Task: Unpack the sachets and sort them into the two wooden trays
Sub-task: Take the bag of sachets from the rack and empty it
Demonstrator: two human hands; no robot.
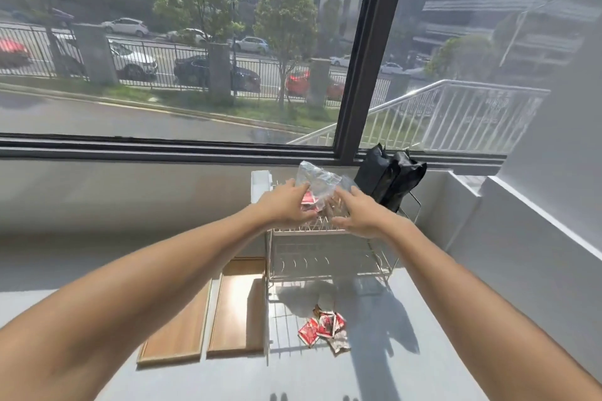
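A clear plastic bag (317,181) with red sachets inside rests on the top of a white wire rack (325,247). My left hand (286,202) grips the bag's left side. My right hand (361,210) touches the bag's right side with fingers spread; whether it grips the bag is unclear. A small pile of red and brown sachets (325,327) lies on the grey surface in front of the rack. Two wooden trays (177,332) (239,312) lie side by side to the left of the rack, both with nothing in them.
A black bag (391,177) stands behind the rack against the window sill. A white box (260,182) sits at the rack's back left. A low white wall (521,225) bounds the surface on the right.
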